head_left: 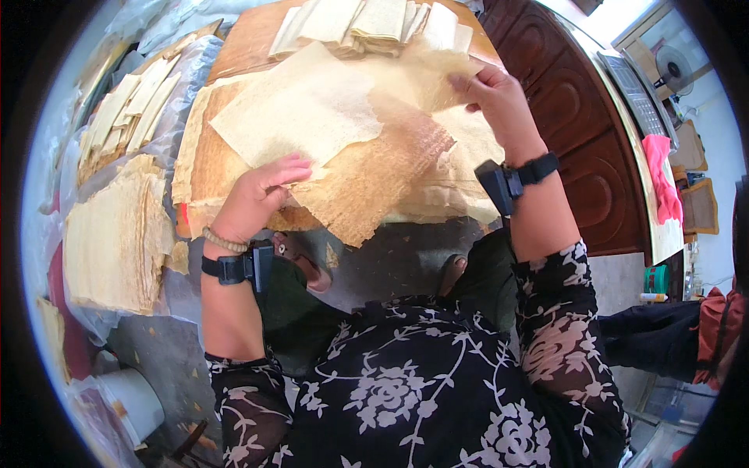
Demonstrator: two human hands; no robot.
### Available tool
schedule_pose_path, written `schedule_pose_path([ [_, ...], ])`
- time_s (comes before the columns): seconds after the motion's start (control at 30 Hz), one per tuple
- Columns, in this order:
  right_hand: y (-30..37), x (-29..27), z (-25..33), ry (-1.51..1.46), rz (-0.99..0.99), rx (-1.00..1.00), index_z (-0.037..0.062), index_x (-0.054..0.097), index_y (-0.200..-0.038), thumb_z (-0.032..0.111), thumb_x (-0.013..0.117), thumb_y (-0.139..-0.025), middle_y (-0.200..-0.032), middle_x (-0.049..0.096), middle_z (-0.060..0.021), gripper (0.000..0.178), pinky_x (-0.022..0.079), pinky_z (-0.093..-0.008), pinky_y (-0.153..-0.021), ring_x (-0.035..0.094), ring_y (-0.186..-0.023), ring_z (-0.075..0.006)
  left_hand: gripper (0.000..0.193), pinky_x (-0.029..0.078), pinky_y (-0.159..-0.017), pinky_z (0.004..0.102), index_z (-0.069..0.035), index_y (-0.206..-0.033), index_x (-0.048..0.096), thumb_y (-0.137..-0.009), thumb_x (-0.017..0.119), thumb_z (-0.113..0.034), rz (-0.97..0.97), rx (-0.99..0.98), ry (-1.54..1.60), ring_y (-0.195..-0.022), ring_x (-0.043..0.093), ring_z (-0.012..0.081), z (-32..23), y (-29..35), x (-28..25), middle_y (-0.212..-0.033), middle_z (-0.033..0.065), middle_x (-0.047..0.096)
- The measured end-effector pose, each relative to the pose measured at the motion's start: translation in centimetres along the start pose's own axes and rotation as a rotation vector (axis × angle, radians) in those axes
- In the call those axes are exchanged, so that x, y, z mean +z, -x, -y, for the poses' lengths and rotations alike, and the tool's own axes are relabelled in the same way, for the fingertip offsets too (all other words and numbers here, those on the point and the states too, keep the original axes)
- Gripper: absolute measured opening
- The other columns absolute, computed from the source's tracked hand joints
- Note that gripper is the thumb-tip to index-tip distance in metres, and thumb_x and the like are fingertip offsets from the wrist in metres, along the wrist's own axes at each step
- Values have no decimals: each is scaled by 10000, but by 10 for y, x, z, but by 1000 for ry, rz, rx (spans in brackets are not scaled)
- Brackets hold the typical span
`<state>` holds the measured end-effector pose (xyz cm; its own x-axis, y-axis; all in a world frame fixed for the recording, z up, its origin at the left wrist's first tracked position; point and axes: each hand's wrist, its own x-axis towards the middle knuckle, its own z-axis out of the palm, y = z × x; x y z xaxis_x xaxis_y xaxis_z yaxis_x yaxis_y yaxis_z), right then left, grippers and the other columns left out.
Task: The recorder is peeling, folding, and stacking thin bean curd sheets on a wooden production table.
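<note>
"What's at the left?"

"A stack of rough sheets (117,234), off the worktop's (242,39) left edge. Then the left hand (261,191), near the worktop's near left corner, fingers close together at the pale sheet's (304,105) lower edge. I can't tell whether it grips."

"How should that hand work?"

"Lightly, I'd say: flat fingers steady a layer without denting it."

"And the middle?"

"The pale sheet lies partly over a brown sheet (382,179), whose ragged tip hangs past the worktop's near edge. I'd mind that tip; a sleeve could catch it."

"Further right?"

"The right hand (499,101), by the worktop's right edge, pinches a thin sheet (427,78) between thumb and fingers. It's blurred."

"Any advice?"

"Lift low and evenly; such thin stuff probably tears if one corner takes the pull."
</note>
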<state>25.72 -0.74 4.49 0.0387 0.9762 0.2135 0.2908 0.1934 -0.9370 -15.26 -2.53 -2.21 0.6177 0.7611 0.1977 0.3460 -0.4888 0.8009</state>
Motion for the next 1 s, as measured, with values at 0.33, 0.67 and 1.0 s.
schedule_pose_path([
  [0.33, 36, 77, -16, 591, 306, 138, -17, 695, -946, 215, 788, -838, -690, 510, 19, 272, 434, -301, -613, 471, -653, -118, 294, 456, -1079, 341, -27, -1239, 710, -956, 629, -44, 40, -14, 130, -1272, 608, 239, 2, -2, -7, -1264, 76, 710],
  [0.67, 44, 86, -18, 523, 162, 82, 51, 640, -1327, 203, 806, -808, -830, 652, -71, 565, 511, -313, -733, 637, -786, -182, 229, 483, -837, 229, -30, -1162, 709, -1044, 613, -200, -827, -121, 462, -907, 592, 53, -26, -22, -8, -1008, -21, 701],
  [1.0, 42, 54, -26, 768, -131, -96, 67, 681, -1270, 237, 711, -917, -1078, 717, -150, 393, 552, -375, -863, 698, -963, -282, 686, 362, -1173, 485, -135, -1391, 588, -728, 695, 8, -44, 113, -703, -1373, 512, 325, -62, 19, 49, -1434, 119, 584],
])
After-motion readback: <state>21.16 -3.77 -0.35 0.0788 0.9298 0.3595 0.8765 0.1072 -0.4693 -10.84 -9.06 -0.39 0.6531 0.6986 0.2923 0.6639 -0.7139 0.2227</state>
